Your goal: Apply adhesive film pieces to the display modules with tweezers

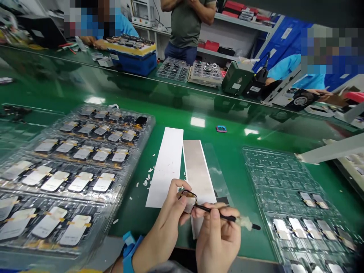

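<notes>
My left hand (173,212) pinches a small screen module (189,201) with a black rounded rim and a silvery back, between thumb and fingers. A slim black pointed tool (206,209), wrapped in something whitish near its rear end, is gripped in my right hand (218,237). Its tip reaches the module's silvery face; whether it touches cannot be made out. Behind my hands lie a white paper strip (167,163) and a greyish strip with white edges (199,170). Small white scraps (147,179) are scattered left of the white strip.
At left, a clear tray (125,185) holds rows of similar modules. Another clear tray (264,170) at right holds several silvery pieces. A small blue-and-pink part (221,129) lies farther back. A raised shelf (136,85) crosses behind, with boxes and parts. People are beyond it.
</notes>
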`<state>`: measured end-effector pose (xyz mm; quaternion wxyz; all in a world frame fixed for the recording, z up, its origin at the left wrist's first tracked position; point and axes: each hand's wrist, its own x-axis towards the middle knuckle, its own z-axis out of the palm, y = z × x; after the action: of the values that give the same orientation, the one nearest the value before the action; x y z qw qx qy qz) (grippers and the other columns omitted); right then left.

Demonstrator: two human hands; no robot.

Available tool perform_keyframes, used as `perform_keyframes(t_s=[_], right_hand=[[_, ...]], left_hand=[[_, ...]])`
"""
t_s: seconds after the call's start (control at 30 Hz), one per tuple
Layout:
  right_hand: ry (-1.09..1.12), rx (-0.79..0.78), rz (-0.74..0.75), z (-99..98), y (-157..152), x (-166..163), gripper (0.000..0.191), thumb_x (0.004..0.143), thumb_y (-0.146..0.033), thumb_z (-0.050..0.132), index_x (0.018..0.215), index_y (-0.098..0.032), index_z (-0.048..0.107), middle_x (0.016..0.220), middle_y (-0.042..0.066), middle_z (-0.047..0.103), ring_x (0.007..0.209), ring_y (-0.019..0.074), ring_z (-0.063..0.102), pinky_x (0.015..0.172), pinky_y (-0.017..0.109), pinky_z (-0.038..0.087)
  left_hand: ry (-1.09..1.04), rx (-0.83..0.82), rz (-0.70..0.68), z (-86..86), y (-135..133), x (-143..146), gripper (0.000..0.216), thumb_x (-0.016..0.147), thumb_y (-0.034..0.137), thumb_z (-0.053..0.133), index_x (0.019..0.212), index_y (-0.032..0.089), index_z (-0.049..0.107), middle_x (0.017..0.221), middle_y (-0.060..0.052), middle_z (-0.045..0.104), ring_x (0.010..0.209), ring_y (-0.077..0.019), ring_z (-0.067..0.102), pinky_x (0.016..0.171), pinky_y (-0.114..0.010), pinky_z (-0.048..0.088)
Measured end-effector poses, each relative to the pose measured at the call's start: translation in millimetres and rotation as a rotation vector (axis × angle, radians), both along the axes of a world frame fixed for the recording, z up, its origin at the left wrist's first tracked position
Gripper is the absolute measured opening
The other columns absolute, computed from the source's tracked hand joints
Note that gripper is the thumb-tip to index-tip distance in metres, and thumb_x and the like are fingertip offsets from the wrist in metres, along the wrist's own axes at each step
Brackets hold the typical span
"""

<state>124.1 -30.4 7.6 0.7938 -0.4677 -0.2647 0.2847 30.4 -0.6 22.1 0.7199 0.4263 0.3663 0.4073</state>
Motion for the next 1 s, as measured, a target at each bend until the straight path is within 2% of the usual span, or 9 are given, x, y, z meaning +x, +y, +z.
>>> perform_keyframes(t_s=[0.1,0.27,0.37,0.63,0.87,1.0], right_hand=[[0.052,-0.033,0.02,-3.8,0,-2,0.015,0.089,-0.025,0.067,0.088,-0.024,0.052,0.082,-0.003,0.065,0.063,0.0111,0.065,0.059,0.025,0.058],[0.101,-0.093,-0.03,-6.1,0,-4,0.019,0.085,-0.029,0.072,0.086,-0.024,0.053,0.08,-0.002,0.065,0.07,0.0126,0.068,0.062,0.024,0.059],[0.128,-0.113,-0.032,-7.9,-1,-8,0.02,0.084,-0.029,0.073,0.086,-0.024,0.053,0.081,-0.002,0.068,0.066,0.0115,0.068,0.064,0.024,0.059],[0.17,-0.086,0.003,-9.1,-1,-12,0.019,0.084,-0.027,0.074,0.084,-0.024,0.056,0.081,-0.003,0.071,0.061,0.0078,0.067,0.068,0.022,0.06],[0.184,-0.109,0.0,-9.9,-2,-11,0.02,0.083,-0.027,0.075,0.084,-0.023,0.056,0.082,-0.002,0.072,0.061,0.0095,0.067,0.066,0.024,0.059],[0.196,-0.106,0.024,-9.6,-2,-11,0.019,0.083,-0.026,0.075,0.084,-0.024,0.057,0.083,-0.002,0.072,0.062,0.0091,0.068,0.067,0.023,0.059]], left_hand=[[-0.009,0.014,0.029,0.2,-2,2,0.021,0.102,0.046,0.041,0.107,0.026,0.045,0.081,0.002,0.051,0.068,-0.0121,0.045,0.062,-0.019,0.04],[-0.013,0.017,0.081,-6.2,-5,6,0.015,0.103,0.042,0.043,0.105,0.027,0.044,0.089,0.001,0.049,0.073,-0.0109,0.049,0.062,-0.017,0.042],[0.019,0.017,0.115,-8.8,-5,7,0.013,0.103,0.04,0.043,0.104,0.027,0.045,0.092,0.001,0.049,0.074,-0.0099,0.048,0.063,-0.015,0.042],[-0.076,-0.005,0.134,-8.9,-3,9,0.012,0.103,0.04,0.044,0.104,0.027,0.044,0.086,0.003,0.052,0.071,-0.0073,0.05,0.061,-0.013,0.04],[-0.023,0.015,0.104,-3.5,-2,7,0.015,0.104,0.04,0.041,0.103,0.026,0.043,0.088,0.001,0.051,0.076,-0.0103,0.054,0.064,-0.018,0.044],[-0.015,0.032,0.117,-7.6,-3,7,0.014,0.104,0.04,0.042,0.105,0.027,0.041,0.088,0.001,0.051,0.075,-0.0107,0.054,0.064,-0.019,0.044]])
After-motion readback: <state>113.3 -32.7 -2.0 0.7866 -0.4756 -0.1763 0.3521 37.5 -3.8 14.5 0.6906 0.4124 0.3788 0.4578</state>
